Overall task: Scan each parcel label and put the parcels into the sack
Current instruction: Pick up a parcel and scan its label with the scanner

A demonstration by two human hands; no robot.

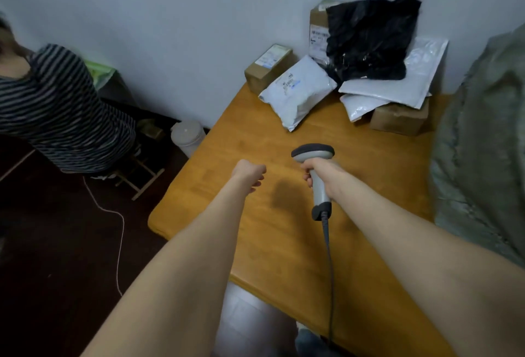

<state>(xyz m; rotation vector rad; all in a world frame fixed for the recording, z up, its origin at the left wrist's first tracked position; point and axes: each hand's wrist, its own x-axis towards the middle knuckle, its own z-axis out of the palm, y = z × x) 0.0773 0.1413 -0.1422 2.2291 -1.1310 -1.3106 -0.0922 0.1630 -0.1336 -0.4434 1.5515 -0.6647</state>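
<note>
My right hand (pixel 322 176) grips the handle of a grey barcode scanner (pixel 314 155), head pointing away toward the parcels, its cable trailing back to me. My left hand (pixel 248 173) hovers over the wooden table (pixel 216 180) with fingers curled, holding nothing. At the table's far end lies a pile of parcels: a white poly mailer (pixel 298 91) with a label facing up, a small cardboard box (pixel 268 67), a black bag (pixel 369 40), a tall box (pixel 318 30) behind it, more white mailers (pixel 397 84) and a brown box (pixel 400 118). A grey-green sack (pixel 480 135) stands at the right.
A person in a striped top (pixel 62 106) sits on a wooden stool at the left. A white bin (pixel 187 136) stands on the dark floor by the table's left edge. A white cord (pixel 113 214) runs across the floor. The wall is close behind the parcels.
</note>
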